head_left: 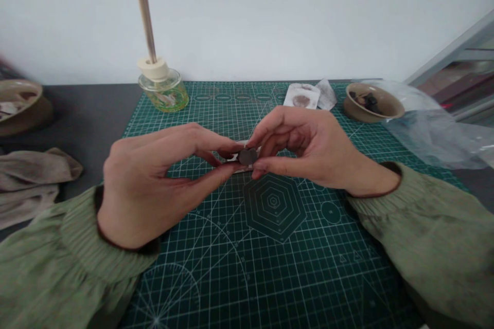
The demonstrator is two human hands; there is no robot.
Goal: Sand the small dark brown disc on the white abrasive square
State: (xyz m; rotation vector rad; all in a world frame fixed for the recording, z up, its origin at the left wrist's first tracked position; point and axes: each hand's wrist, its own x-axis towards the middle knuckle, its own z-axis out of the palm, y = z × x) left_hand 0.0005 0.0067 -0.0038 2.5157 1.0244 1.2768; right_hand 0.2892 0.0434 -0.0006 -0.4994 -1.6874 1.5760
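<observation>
One stoneware bowl [355,109] — dark chunks [369,103] inside

Matt dark disc [247,156], glossy glass bottle [164,93], smooth plastic cutting mat [231,277]

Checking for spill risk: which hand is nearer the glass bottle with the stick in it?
The left hand is nearer, directly in front of the glass bottle. The right hand is farther, in front of it and well to its right.
</observation>
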